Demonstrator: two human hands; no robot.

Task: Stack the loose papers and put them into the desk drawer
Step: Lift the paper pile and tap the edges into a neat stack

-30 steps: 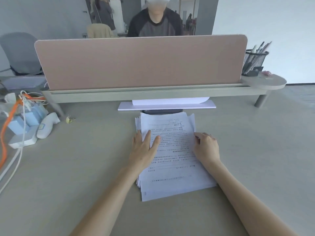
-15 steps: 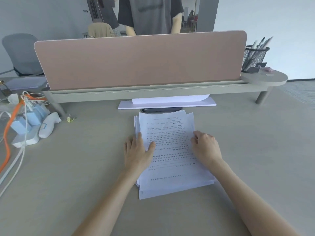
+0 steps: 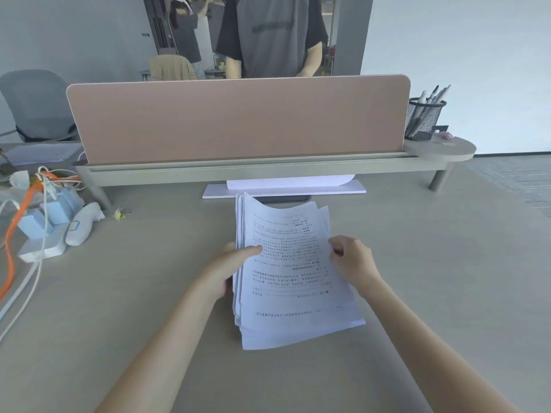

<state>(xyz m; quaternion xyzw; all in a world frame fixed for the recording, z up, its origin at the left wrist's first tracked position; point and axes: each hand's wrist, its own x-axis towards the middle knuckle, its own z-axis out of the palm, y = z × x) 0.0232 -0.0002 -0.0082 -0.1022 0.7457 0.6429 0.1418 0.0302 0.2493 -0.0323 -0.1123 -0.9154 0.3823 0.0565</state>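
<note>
A stack of white printed papers sits in the middle of the beige desk, its sheets slightly fanned. My left hand grips the stack's left edge, thumb on top and fingers under it, and that edge is raised off the desk. My right hand pinches the right edge with curled fingers. The far end of the sheets curls upward. No drawer is visible.
A pink divider panel on a grey shelf crosses the desk behind the papers, with a white stand below it. A mesh pen cup is at the right. Cables and blue boxes lie left. A person stands beyond the divider.
Both hands went from resting flat on the papers to gripping the stack's side edges. The left edge and far end have lifted off the desk.
</note>
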